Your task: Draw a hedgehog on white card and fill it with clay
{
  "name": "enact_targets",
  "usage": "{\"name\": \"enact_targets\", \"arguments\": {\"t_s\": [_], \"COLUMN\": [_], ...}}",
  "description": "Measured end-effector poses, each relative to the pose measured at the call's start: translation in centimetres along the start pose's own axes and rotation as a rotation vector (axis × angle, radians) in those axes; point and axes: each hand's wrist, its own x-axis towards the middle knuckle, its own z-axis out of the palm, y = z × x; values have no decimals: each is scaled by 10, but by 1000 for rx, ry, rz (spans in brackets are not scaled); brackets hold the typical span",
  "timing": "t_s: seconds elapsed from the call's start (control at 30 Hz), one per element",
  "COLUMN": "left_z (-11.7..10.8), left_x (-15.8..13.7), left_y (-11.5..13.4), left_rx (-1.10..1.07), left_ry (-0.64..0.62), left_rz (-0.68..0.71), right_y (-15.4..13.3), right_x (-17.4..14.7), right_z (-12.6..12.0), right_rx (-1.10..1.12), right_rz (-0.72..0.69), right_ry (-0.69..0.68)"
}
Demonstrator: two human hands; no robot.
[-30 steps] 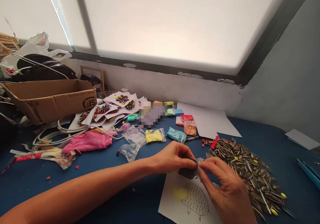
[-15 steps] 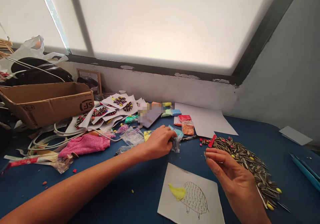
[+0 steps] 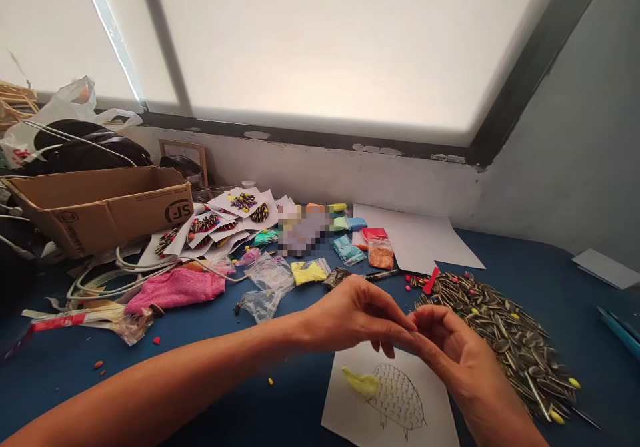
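Observation:
My left hand (image 3: pixel 350 317) and my right hand (image 3: pixel 465 360) meet at the fingertips above the near part of the table. Both are closed in a pinch, and whatever lies between the fingers is too small or hidden to make out. Beneath them is a sheet of white paper (image 3: pixel 340 420) with an animal drawn in pen. Its rounded body (image 3: pixel 400 397) is filled with small curved marks and has two short legs. Flattened yellow clay (image 3: pixel 363 386) covers the neck and head. Right of my right hand spreads a pile of striped sunflower seeds (image 3: pixel 515 330).
Packets of clay, among them yellow (image 3: pixel 309 272), dark (image 3: pixel 337 278), blue (image 3: pixel 349 250) and orange (image 3: pixel 381 256), lie behind my hands. Further left are a pink cloth (image 3: pixel 175 290), seed-decorated papers (image 3: pixel 240 210) and a cardboard box (image 3: pixel 110 210). A blue tool (image 3: pixel 620 330) lies far right.
My left hand has left the clay packets and come right and nearer to my right hand's fingertips. The blue and dark packets it covered now show.

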Motion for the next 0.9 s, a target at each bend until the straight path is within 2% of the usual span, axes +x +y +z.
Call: {"name": "enact_targets", "arguments": {"t_s": [0.1,0.17,0.33,0.43,0.53,0.67,0.9], "left_z": [0,-3,-12,-13,-13,-15,-18], "left_x": [2,3,6,6,6,6,6], "left_y": [-2,-2,-2,-2,0,-1,-9], "left_rx": [-38,-42,-59,-50,-53,-77,-111], "left_ry": [66,107,150,114,78,68,23], "left_rz": [4,1,-32,-32,-69,-136,-112], "right_y": [2,5,6,2,-1,2,11], "right_x": [-1,-1,-3,-3,-3,-4,-3], "right_z": [-1,-4,-11,-8,-6,-8,-11], "right_rx": [43,23,-203,-324,-372,-419,-520], "right_rz": [27,31,-153,-272,-326,-352,-362], "right_ry": [-64,-56,59,120,118,140,95]}}
